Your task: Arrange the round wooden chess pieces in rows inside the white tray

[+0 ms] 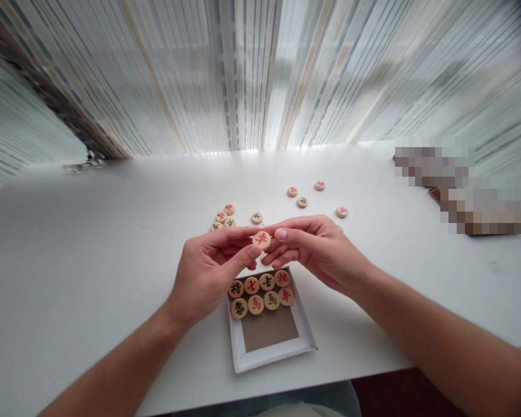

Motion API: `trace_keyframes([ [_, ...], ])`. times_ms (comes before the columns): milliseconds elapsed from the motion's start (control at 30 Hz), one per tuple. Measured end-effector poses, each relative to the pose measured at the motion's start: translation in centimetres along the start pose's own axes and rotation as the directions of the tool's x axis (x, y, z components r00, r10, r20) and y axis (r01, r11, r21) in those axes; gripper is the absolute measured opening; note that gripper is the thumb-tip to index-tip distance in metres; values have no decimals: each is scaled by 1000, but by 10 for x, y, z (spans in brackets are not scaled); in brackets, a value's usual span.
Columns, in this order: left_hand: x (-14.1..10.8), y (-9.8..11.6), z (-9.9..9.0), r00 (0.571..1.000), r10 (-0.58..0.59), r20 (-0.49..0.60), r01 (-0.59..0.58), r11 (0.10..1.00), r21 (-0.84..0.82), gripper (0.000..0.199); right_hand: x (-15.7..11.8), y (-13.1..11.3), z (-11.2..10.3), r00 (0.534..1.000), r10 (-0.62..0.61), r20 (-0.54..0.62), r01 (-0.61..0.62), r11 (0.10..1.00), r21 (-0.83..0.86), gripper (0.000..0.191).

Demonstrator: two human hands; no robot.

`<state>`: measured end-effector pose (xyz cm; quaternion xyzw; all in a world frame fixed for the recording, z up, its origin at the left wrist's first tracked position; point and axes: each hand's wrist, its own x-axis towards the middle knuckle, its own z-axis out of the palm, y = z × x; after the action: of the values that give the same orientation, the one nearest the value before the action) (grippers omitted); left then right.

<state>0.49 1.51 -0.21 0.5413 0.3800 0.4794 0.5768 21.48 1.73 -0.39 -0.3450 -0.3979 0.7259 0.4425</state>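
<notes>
**A:** ok so what are the fingers actually doing here?

**B:** Left hand (215,266) has a round piece (261,240) pinched between thumb and index finger, red character facing the camera. Right hand (312,249) is up close too, thumb and index finger bent in narrow at the piece's right edge. Can't tell if those are gripping it or just sitting next to it tbh.

**A:** and on the near side of the fingers?

**B:** Shallow white box (237,347), just below the fingertips and closer to the body. Two rows of four pieces (256,304) sit at its far end, and both rows go black, red, black, red from the left. (There's also a pale bit peeking out right under the held piece, too hidden for me to call.)

**A:** cool, what about past the fingers?

**B:** Beyond the left fingers there's a little bunch of four (228,209), two red, two black. Straight past the held piece is a lone black-marked one (256,218). Beyond the right hand you get a loose trio (302,202), two red plus a black, then another red one (341,212) further right. All on the white table (113,260), with a stripy curtain (252,75) way past everything.
</notes>
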Motion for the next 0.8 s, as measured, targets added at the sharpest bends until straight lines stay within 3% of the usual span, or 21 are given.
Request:
trace_keyframes([
  [200,1,-1,-1,1000,19,18,-20,998,63,23,0,0,1,999,-32,-16,32,999,-29,31],
  [500,-4,-5,-1,993,120,20,-122,978,168,29,-2,2,3,995,-98,-31,94,990,-104,30],
  [800,-10,-10,-4,949,310,52,-301,849,435,34,-1,3,5,996,-83,-36,80,993,-89,35],
])
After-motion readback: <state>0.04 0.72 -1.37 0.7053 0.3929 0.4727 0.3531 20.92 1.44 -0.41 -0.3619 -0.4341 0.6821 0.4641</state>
